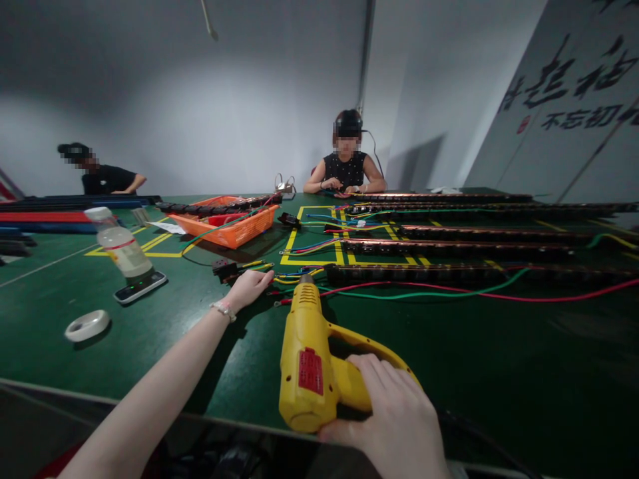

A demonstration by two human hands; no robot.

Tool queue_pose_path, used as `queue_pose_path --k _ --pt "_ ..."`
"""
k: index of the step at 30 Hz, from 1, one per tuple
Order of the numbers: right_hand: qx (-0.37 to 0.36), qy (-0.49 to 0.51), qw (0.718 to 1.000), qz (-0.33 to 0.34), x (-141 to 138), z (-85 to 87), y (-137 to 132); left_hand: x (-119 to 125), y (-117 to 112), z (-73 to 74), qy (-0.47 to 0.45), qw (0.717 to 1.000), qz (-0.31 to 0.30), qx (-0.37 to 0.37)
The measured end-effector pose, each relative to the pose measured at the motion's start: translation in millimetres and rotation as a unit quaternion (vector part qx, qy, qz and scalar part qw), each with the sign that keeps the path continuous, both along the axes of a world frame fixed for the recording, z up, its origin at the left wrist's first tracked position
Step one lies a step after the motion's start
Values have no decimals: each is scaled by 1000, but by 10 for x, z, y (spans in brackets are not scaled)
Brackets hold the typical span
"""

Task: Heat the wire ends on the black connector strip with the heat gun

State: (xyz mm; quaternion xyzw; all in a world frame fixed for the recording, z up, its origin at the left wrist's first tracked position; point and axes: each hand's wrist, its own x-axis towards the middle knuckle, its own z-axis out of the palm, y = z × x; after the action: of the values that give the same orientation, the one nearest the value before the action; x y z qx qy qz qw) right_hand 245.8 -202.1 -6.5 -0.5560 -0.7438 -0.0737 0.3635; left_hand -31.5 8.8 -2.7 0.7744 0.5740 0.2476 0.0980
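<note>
Grips the yellow heat gun (304,336) by its handle in the right hand (399,412), with fingers wrapped around it, pointing toward the colored wires (287,281) at the left end of a black strip (449,273). Reaches the left hand (249,287) to those wires, beside a black connector (225,270), with fingers curled; cannot tell whether pinching any. Appears to be positioning for heating; likely calls for steady aim, keeping fingertips clear of the nozzle. Beyond, shows an orange plastic basket (239,231) with a ribbed strip (214,208) across its rim and blurred reddish contents. Leftward, shows a labelled bottle (127,253) holding pale liquid.
</note>
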Motion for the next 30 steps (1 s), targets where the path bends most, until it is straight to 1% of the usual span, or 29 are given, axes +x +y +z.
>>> queue_pose_path --k 4,9,12,19,24,30 --pt "-7 -28 999 -33 96 -46 16 5 -9 -2 8 1000 12 12" --pt "25 -58 996 -63 191 -23 49 8 -1 -11 15 1000 17 6" --pt "31 -68 995 -70 198 -5 43 11 6 -13 17 1000 16 5" --pt "5 -81 994 -74 155 8 10 40 21 -8 11 1000 19 -1" --pt "30 -86 995 -51 40 6 -40 49 41 -23 23 1000 19 9" --pt "46 -54 997 -39 -271 48 -81 69 26 -6 45 998 38 9"
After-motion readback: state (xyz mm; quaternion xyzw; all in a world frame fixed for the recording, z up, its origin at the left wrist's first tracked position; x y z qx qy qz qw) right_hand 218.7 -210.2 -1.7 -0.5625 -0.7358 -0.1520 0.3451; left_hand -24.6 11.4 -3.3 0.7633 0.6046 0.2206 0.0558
